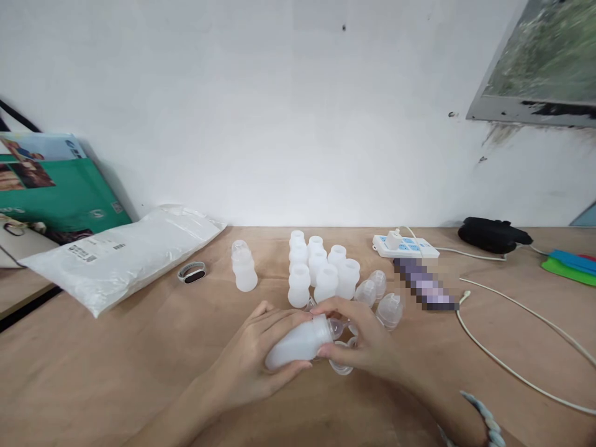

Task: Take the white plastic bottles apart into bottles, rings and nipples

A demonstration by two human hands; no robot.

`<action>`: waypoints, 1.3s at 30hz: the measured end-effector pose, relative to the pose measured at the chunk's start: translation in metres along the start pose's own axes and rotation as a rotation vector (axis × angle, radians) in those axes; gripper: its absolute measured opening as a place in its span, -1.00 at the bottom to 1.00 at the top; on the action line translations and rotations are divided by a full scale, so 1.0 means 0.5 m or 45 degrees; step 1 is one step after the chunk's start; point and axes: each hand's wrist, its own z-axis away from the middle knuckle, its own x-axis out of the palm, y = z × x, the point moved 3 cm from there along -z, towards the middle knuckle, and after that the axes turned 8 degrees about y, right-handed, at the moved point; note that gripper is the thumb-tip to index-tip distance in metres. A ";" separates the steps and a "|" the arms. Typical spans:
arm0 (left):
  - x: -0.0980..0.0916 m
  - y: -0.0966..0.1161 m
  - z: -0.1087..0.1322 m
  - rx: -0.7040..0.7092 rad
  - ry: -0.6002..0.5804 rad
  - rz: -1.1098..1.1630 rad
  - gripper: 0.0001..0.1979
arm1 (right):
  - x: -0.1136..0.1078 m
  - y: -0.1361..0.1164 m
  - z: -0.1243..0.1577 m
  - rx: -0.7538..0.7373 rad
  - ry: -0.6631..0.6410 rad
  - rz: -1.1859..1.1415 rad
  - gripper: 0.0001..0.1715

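Note:
A translucent white baby bottle (294,345) lies tilted on its side between my hands, its clear nipple (336,328) pointing right. My left hand (254,347) wraps round the bottle's body. The fingers of my right hand (361,338) close on the collar at its neck. Just behind stand several open white bottles (326,282) in a cluster. Clear domed caps (390,310) lie to the right of them, and more clear parts (342,365) are partly hidden under my right hand. One capped bottle (244,267) stands apart on the left.
A white plastic mailing bag (135,248) and a grey fitness band (192,273) lie on the left of the wooden table (116,372). On the right are a power strip (406,246), a blurred phone-like object (424,285), a white cable (503,372) and a black pouch (491,233).

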 end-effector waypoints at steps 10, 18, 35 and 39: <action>0.008 0.041 -0.003 0.345 0.118 -0.438 -0.65 | 0.033 0.027 0.009 0.367 0.206 -0.155 -0.73; 0.007 0.016 0.008 0.280 0.220 -0.437 -0.56 | -0.035 0.020 -0.003 0.006 0.130 0.206 -0.59; -0.002 0.004 0.013 0.165 0.223 -0.336 -0.56 | -0.186 0.047 -0.012 0.006 0.632 1.267 -0.77; -0.011 -0.001 0.004 -0.012 0.253 -0.211 -0.59 | -0.195 0.018 -0.010 0.003 0.706 0.366 -0.66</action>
